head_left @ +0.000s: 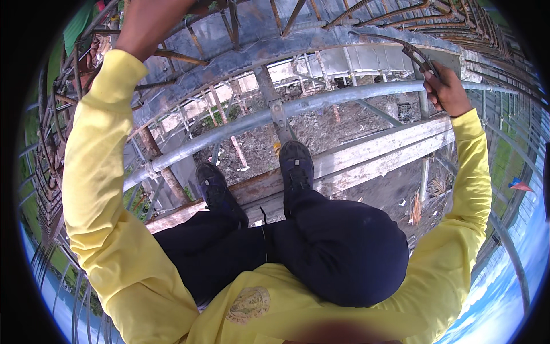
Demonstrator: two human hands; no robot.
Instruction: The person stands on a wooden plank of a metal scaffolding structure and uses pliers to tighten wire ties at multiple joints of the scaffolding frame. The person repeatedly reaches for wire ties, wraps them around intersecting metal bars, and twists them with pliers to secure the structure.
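My right hand (pixel 448 92) is closed around a dark, slim metal hand tool (pixel 423 61), which looks like pincers. The tool points up and left, and its tip meets or overlaps a thin curved steel bar (pixel 382 38); I cannot tell whether it grips the bar. My left hand (pixel 150 23) reaches up to the top edge, among the rusty reinforcing bars (pixel 180 56). Its fingers are out of the picture, so what it touches is hidden. Both arms are in yellow sleeves.
My shoes stand on weathered wooden planks (pixel 372 153) high above rubble ground (pixel 258 140). A galvanised scaffold pipe (pixel 338 98) crosses in front of my feet. Beyond it runs a grey metal formwork edge (pixel 275 43). Dense rebar (pixel 475 28) crowds the upper right.
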